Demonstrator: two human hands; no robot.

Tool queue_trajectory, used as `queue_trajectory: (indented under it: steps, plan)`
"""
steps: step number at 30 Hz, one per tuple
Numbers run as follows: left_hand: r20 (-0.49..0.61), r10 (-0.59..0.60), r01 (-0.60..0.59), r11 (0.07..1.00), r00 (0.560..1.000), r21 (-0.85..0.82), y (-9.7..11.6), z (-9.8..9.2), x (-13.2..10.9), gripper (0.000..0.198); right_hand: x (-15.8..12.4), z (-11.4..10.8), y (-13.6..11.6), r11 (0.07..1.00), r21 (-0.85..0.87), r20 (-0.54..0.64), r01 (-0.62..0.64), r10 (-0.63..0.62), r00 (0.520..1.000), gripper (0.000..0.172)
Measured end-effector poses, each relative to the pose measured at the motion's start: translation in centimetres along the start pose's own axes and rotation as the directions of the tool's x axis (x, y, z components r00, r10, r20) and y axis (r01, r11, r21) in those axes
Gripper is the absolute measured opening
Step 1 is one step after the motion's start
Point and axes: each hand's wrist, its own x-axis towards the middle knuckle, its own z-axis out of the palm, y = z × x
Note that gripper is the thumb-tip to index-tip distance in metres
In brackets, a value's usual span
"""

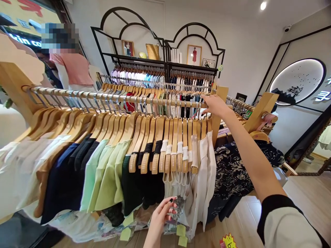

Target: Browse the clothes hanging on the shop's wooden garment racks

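My right hand [216, 106] reaches to the right end of the wooden rail [108, 97], fingers over it and thumb below, around the hook of a clothes hanger [204, 128]. Beneath hang white long garments [204, 179] and white strappy tops [179, 182]. My left hand [162, 215] is low in front of these tops, its fingers loosely curled and apart, close to a greyish sparkly piece [178, 208]; whether they touch it I cannot tell. Black garments [151, 186] and light green tops [111, 179] hang further left.
Wooden posts [221, 103] end the rails. A dark patterned garment [232, 168] hangs at right. Bagged clothes [80, 225] lie beneath the rail. Behind stand more racks and black shelving [134, 59]. A person in a pink top [79, 69] stands at back left.
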Motion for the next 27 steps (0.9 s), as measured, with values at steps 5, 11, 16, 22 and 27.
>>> queue_trajectory:
  steps: [5, 11, 16, 22, 27]
  plan:
    - [-0.005, 0.001, -0.001, 1.0, 1.0, 0.005, 0.0, 0.3, -0.1, 0.044, 0.6, -0.1, -1.3, 0.999, 0.042, 0.0, 0.006, -0.006, 1.0, 0.053]
    - [0.005, -0.009, 0.009, 0.999, 1.0, 0.044, -0.7, -0.1, 0.7, 0.049, 0.7, -0.4, -1.0, 0.982, 0.19, 0.015, 0.013, -0.016, 1.0, 0.072]
    - [0.039, -0.037, 0.033, 0.996, 0.999, 0.081, -0.9, -0.8, 0.9, 0.054, 0.8, -0.6, -0.7, 0.97, 0.239, 0.042, 0.038, -0.05, 0.998, 0.074]
    - [0.028, -0.022, 0.02, 0.997, 0.999, 0.073, 0.2, -1.0, 0.6, 0.053, 1.0, 0.6, -0.9, 0.954, 0.297, 0.038, 0.048, -0.062, 0.997, 0.07]
    - [-0.073, 0.025, -0.024, 1.0, 0.997, 0.019, 1.4, -2.4, 0.2, 0.056, 0.4, 0.7, -0.9, 0.974, 0.214, -0.018, 0.068, -0.065, 0.998, 0.059]
